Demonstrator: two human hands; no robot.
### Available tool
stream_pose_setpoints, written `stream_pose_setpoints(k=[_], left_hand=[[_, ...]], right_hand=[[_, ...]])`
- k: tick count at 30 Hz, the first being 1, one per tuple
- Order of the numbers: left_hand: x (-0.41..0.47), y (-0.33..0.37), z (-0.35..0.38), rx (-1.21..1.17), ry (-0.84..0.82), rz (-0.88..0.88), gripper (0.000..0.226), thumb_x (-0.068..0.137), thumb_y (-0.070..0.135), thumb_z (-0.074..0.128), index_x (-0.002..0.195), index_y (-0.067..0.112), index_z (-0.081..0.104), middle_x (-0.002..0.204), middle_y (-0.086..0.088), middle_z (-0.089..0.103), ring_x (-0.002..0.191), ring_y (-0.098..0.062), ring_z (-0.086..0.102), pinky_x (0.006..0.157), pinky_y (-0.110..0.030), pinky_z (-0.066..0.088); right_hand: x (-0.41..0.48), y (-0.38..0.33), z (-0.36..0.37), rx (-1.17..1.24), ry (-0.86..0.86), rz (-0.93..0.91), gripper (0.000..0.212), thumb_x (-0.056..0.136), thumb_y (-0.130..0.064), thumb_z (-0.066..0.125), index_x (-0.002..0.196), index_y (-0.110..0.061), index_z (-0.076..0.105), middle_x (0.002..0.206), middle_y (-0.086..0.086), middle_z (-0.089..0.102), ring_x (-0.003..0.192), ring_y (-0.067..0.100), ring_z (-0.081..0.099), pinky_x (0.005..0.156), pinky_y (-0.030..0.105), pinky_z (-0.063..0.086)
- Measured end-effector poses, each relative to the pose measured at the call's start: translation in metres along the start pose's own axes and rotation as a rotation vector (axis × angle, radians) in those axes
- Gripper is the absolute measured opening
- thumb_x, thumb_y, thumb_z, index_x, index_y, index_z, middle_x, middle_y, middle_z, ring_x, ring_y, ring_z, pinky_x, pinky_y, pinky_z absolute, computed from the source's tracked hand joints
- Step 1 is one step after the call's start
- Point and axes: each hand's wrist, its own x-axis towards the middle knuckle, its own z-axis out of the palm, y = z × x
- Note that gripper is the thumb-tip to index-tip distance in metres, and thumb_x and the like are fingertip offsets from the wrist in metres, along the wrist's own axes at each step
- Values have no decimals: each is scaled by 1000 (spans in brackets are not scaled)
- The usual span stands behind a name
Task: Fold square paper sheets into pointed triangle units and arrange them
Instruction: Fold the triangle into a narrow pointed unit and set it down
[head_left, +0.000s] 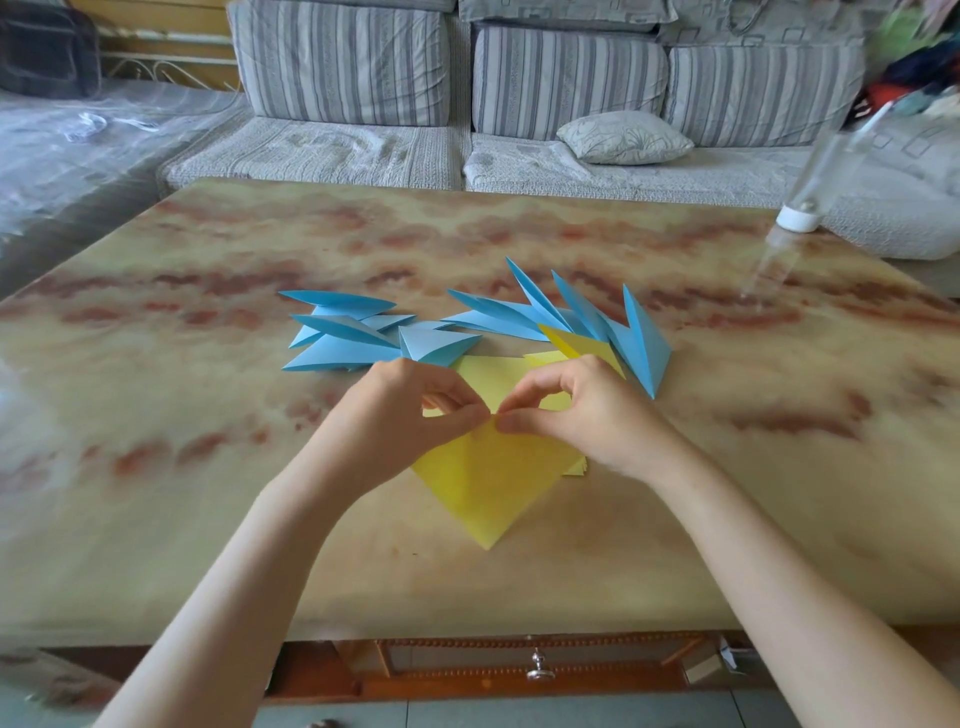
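Note:
A yellow paper sheet lies on the marbled table, its lower corner pointing toward me. My left hand and my right hand both pinch its top edge, fingertips meeting at the middle. Under and behind the hands lies a stack of yellow sheets. A folded yellow pointed unit leans among several blue pointed units on the right. Another group of blue pointed units lies flat at the left behind my left hand.
A clear plastic bottle with a white cap hangs blurred over the table's far right. A striped grey sofa with a small cushion stands behind the table. A drawer knob shows below the table's front edge.

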Motion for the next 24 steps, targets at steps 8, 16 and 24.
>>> stream_pose_setpoints(k=[8,16,24], left_hand=[[-2,-5,-9,82,-43,-62,11,77,37,74,69,42,69,74,19,70,74,1,64,69,-20,50],[-5,-15,-27,17,-60,-121,2,79,31,75,76,31,75,75,24,70,74,9,63,66,-3,43],[-5,-19,-34,-3,-65,-133,2,79,29,74,78,29,75,71,23,70,69,10,64,64,-2,43]], right_hand=[[1,6,-5,-92,-45,58,17,76,-29,79,67,-38,68,66,-25,66,69,-8,56,67,13,40],[-1,12,-15,-2,-93,70,13,76,-24,79,69,-30,70,66,-19,68,69,-7,58,72,10,42],[-1,15,-17,11,-88,92,9,75,-25,80,71,-26,72,69,-16,70,72,-3,59,82,23,47]])
